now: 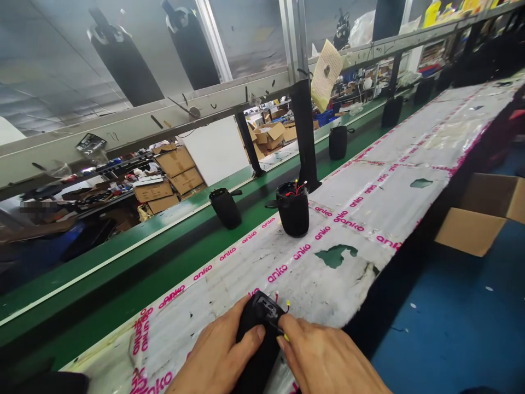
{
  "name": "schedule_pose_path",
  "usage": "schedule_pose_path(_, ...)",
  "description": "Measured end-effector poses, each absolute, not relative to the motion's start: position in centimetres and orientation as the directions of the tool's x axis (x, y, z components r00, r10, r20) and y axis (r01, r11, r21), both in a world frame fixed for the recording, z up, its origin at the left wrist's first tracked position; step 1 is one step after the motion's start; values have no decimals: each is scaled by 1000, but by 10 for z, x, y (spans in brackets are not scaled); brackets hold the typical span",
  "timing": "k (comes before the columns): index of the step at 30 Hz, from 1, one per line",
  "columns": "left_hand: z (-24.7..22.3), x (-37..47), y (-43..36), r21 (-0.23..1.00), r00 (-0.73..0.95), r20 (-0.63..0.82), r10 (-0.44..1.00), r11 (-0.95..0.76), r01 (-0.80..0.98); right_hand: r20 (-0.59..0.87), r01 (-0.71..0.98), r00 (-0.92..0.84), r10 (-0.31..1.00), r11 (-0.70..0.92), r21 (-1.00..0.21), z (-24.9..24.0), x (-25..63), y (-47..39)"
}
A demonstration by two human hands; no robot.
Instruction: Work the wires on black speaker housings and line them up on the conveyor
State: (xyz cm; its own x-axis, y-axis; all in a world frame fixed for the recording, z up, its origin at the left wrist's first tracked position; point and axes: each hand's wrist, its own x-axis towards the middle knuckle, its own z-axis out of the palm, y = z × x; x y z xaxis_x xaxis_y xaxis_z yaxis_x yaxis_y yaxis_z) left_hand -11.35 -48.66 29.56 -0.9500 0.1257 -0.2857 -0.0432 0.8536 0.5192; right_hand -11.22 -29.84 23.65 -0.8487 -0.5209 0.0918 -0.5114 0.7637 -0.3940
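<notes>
A black fabric-covered cylinder, like a portable speaker housing (262, 350), lies tilted on the covered bench in front of me. My left hand (223, 347) is wrapped round its left side, thumb on top. At its far end a dark panel and thin wires with small connectors (288, 303) show. My right hand (318, 350) is pinched at the right edge of that end, on what looks like a thin wire; a yellow bit shows by the fingertips. Farther along stands an upright black housing (293, 213) with red wires sticking out of its open top.
White sheeting printed in pink (229, 284), torn in places, covers the bench. Beside it runs a green conveyor (164, 246) carrying more housings, one a tilted black cylinder (225, 208). A dark post (302, 131) rises from the bench's far side. An open carton (471, 230) is at right.
</notes>
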Motion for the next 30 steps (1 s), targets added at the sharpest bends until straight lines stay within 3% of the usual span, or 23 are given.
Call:
schedule_pose_path(16,293,-109,-483,466,-963,-246,107,885,-21,128,-513,-851,-509,757,-404,225,-110,-299)
schedule_pose_path(21,293,-109,-482,464,-958,-268,104,885,-33,152,-520,-854,-498,796,-310,222,-109,-301)
schedule_pose_path(30,294,-108,-474,427,-946,-319,58,900,-89,31,-551,-832,-554,819,-160,239,-113,-302)
